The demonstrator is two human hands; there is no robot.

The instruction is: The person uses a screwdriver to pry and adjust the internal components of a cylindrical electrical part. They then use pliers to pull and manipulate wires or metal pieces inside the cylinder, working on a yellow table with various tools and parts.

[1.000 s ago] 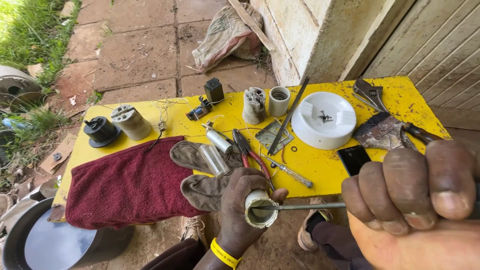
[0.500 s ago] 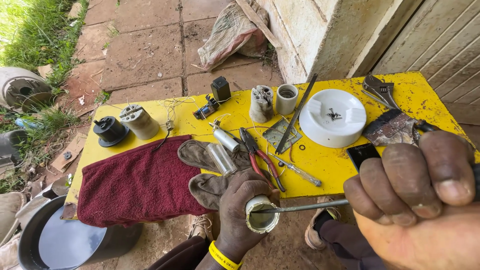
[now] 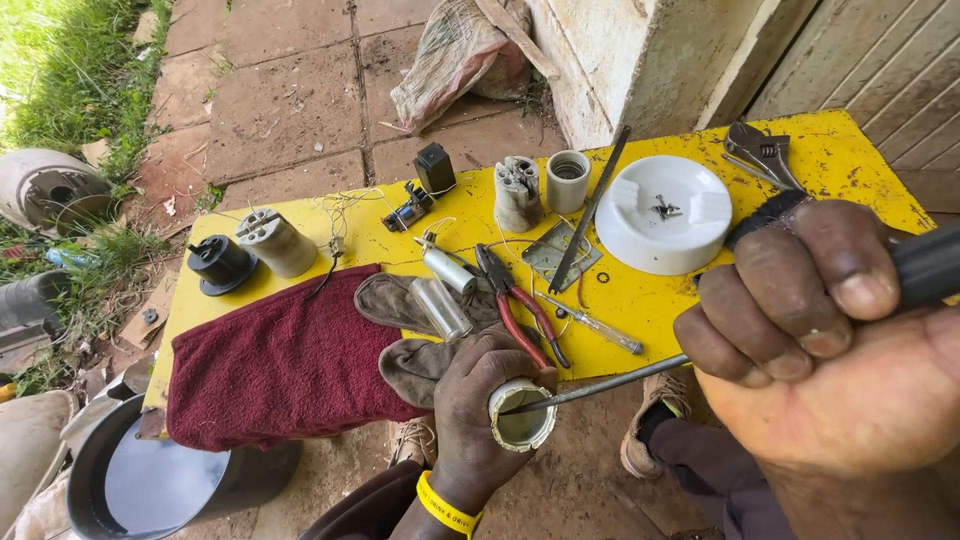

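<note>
My left hand, with a yellow wristband, grips a short white cylindrical fitting below the table's front edge, its open end facing me. My right hand fills the right foreground, closed around the black handle of a long screwdriver. The screwdriver's metal shaft runs left and its tip sits inside the fitting's opening. Just beyond the left hand, red-handled pliers and a small screwdriver lie on the yellow table.
A maroon towel and grey gloves cover the table's left front. Further back stand ceramic fittings, a white round dish with screws, a metal rod, an adjustable wrench. A dark bucket stands lower left.
The view has shifted slightly and my right hand has drawn closer. Both hands keep their hold, with the screwdriver tip still in the fitting.
</note>
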